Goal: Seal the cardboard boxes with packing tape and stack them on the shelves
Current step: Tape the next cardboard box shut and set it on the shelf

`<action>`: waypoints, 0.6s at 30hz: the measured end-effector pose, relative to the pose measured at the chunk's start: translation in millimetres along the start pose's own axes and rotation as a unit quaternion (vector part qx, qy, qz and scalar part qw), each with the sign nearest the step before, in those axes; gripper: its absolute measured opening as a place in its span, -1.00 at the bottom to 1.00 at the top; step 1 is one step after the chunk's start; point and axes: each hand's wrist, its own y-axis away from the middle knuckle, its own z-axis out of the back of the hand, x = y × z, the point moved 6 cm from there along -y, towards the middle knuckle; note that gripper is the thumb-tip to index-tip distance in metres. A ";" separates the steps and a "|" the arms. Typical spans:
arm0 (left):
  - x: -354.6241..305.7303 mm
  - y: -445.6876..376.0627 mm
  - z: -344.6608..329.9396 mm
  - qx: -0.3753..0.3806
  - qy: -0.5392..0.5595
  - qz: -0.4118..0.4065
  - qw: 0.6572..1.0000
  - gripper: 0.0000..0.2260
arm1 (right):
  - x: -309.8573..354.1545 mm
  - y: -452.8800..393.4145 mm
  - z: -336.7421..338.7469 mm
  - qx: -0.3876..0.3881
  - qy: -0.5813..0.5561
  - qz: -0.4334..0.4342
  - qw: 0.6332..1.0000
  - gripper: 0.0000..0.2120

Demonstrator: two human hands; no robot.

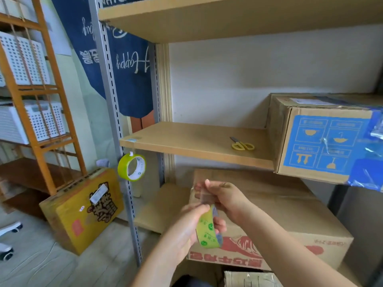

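Fingers point(204, 208) gripping glossy green tape roll point(208, 230), clear strip point(204, 196) pulled out

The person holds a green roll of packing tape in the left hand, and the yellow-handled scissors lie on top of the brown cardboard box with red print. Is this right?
Not quite. In the head view the left hand does hold the green roll of packing tape, but the yellow-handled scissors lie on the wooden middle shelf, not on the brown cardboard box with red print.
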 end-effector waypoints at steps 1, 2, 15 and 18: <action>18.3 -0.7 2.6 -0.012 0.010 0.011 1.000 -0.86 | -13.7 1.0 3.2 0.001 -0.001 -0.009 1.000 -0.74; 35.8 -2.6 7.1 -0.033 0.010 0.017 0.999 -0.83 | -26.1 1.5 6.5 -0.005 0.009 -0.017 1.000 -0.74; 60.8 -20.6 17.6 -0.193 -0.304 -0.078 0.930 -0.68 | -69.0 -51.0 32.2 -0.098 0.205 0.074 0.971 -0.70; 55.7 -24.6 6.5 -0.128 -0.266 -0.085 0.952 -0.61 | -56.8 -77.6 51.6 -0.139 0.128 0.071 0.979 -0.79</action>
